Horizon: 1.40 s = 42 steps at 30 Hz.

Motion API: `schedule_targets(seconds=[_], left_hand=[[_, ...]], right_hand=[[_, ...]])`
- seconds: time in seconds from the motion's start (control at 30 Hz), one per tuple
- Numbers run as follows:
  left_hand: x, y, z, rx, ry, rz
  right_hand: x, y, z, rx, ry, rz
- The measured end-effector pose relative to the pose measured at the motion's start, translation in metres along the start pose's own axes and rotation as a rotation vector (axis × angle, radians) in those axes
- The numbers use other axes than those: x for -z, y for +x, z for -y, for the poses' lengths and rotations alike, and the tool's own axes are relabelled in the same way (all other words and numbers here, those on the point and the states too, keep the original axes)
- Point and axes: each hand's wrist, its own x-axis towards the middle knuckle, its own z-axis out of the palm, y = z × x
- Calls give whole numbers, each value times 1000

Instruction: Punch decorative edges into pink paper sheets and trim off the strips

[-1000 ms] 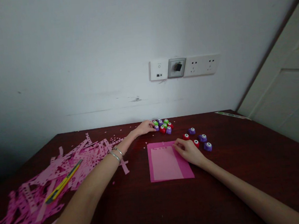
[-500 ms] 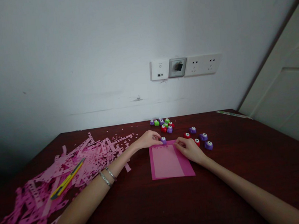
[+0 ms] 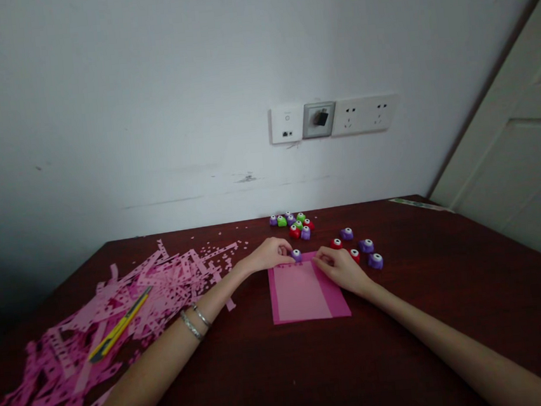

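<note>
A purple craft punch [image 3: 296,255] with a white top sits at the far edge of the paper. My left hand [image 3: 271,254] is closed on it from the left, thumb in front. A light pink sheet [image 3: 301,292] lies over a darker pink sheet [image 3: 340,305], with a row of small punched shapes along its far edge. My right hand [image 3: 338,265] pinches the paper at its far right corner. Close beyond the right hand stand red punches, one of them a red punch [image 3: 355,255], and several purple ones, such as the purple punch [image 3: 375,261].
More punches in green, red and purple cluster near the wall, among them a green punch [image 3: 282,221]. On the left, a heap of punched pink paper strips [image 3: 164,290] carries a yellow box cutter [image 3: 120,326]. A narrow patterned strip [image 3: 421,205] lies at the far right.
The view has shifted very slightly. Both hands, the purple craft punch and the paper keep nearly the same places relative to each other.
</note>
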Motion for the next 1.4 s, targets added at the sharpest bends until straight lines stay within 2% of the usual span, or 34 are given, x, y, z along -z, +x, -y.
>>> schedule_targets(seconds=[0.2, 0.4, 0.53, 0.7, 1.07, 1.2, 1.4], left_hand=[[14, -9, -7, 6, 66, -4], [33, -24, -21, 113, 303, 173], [31, -25, -26, 144, 377, 194], [25, -23, -26, 182, 346, 215], [27, -24, -37, 211, 300, 238], [27, -22, -32, 253, 226, 241], [28, -21, -21, 266, 98, 275]], right_hand=[[1, 3, -3, -57, 11, 1], [5, 8, -1, -109, 61, 127], [8, 11, -1, -86, 3, 186], [9, 17, -1, -117, -21, 251], [20, 34, 13, -314, 42, 500], [17, 35, 13, -325, 52, 505], [10, 35, 9, -247, -64, 392]])
